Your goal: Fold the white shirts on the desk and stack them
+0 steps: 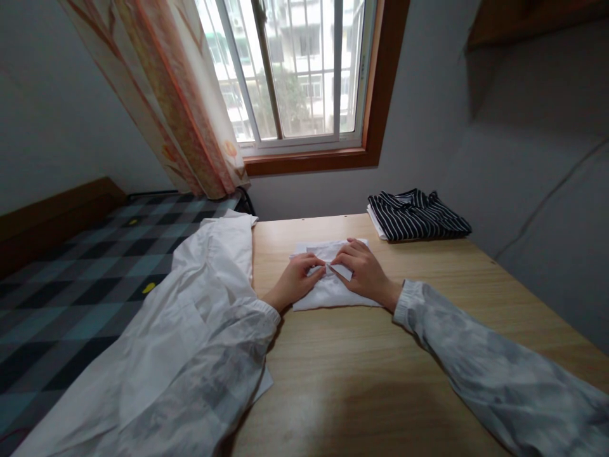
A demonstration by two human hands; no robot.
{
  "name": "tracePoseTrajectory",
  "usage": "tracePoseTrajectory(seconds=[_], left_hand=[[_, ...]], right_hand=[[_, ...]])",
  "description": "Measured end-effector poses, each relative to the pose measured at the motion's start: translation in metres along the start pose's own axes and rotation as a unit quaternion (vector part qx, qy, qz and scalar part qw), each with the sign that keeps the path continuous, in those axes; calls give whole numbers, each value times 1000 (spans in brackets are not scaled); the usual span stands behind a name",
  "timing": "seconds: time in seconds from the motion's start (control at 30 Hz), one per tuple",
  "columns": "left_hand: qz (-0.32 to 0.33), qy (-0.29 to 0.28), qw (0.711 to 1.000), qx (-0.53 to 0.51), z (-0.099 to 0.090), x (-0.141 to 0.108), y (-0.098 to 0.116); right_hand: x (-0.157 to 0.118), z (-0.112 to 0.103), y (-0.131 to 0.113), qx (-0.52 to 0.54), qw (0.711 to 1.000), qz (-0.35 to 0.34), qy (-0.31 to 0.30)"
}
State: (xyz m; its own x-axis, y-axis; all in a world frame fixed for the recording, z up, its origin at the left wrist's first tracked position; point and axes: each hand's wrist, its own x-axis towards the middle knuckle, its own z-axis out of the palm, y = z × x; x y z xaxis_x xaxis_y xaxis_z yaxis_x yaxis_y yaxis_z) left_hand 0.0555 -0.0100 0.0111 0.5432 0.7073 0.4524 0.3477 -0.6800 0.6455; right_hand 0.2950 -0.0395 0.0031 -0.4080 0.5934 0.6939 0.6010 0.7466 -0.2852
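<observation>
A folded white garment (328, 297) lies flat on the wooden table in front of me. Above its middle, my left hand (301, 274) pinches a small bit of the white fabric between thumb and fingertips. From the other side my right hand (359, 266) grips the same spot, its fingertips almost meeting those of the left. What exactly lies between the fingertips is too small to make out.
The light wood table (323, 387) stands against the wall under a window. A folded black-and-white striped garment (419, 216) sits at its far right corner. Along the left edge drapes a large white garment (190, 285), partly over the checked bed (57, 336).
</observation>
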Motion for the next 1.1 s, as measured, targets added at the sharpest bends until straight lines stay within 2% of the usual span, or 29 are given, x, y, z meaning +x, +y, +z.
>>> tracePoseTrajectory(seconds=[0.23,0.37,0.43,0.5,0.6,0.7,0.77,0.83,0.93,1.0,1.1], left_hand=[[-10,-4,1000,28,1,-2,3],[-61,25,998,-9,1,0,3],[-75,44,996,-28,1,1,3],[-78,75,993,-37,0,1,3],[-81,132,987,-47,0,1,0],[-62,169,983,-40,0,0,-1],[-31,188,982,-5,0,-1,1],[13,159,987,35,-2,-2,7],[75,25,995,54,-4,-2,16],[86,-39,994,48,-4,-2,18],[64,-58,996,23,-4,-1,13]], right_hand=[[-1,2,5,43,998,-38,-35],[-3,6,2,80,989,-109,-56],[-4,7,-1,91,986,-122,-61],[-5,8,0,90,992,-72,-43],[-7,9,9,86,992,81,42],[-7,10,22,98,961,219,135],[-8,11,27,117,946,256,161],[-8,12,29,128,945,254,161],[-8,13,28,123,952,237,152],[-9,12,28,111,953,232,158],[-8,9,25,76,958,220,169]])
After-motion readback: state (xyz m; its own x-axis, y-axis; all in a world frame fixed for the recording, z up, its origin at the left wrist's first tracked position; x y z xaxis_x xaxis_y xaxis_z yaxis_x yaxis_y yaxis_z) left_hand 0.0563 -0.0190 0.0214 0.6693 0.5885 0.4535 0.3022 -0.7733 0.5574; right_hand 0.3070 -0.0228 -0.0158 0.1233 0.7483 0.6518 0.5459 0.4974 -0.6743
